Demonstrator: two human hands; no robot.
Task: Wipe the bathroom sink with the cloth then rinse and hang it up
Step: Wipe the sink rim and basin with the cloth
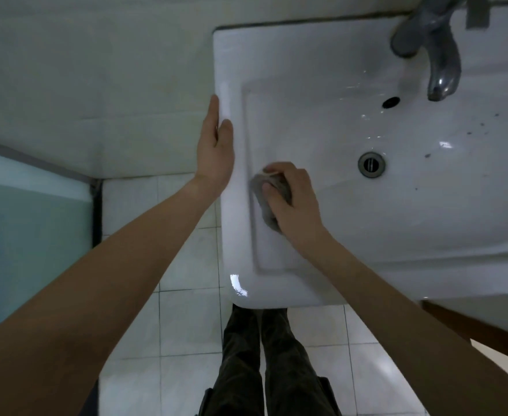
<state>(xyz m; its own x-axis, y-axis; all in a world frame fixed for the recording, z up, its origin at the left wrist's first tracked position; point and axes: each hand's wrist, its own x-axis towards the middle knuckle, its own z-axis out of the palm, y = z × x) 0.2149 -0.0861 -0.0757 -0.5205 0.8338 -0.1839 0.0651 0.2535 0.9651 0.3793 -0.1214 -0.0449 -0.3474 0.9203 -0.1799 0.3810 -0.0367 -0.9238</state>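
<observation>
Hands (293,195) (216,151) on cloth (258,185) and sink rim (234,235)

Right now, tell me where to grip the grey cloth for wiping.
Grip the bunched top of the cloth from above, as the right hand does: it lies wadded against the sink wall, so only its upper side is free.

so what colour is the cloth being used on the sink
Grey. The cloth shows in the head view, bunched under the right hand at the sink basin's left edge.
</observation>
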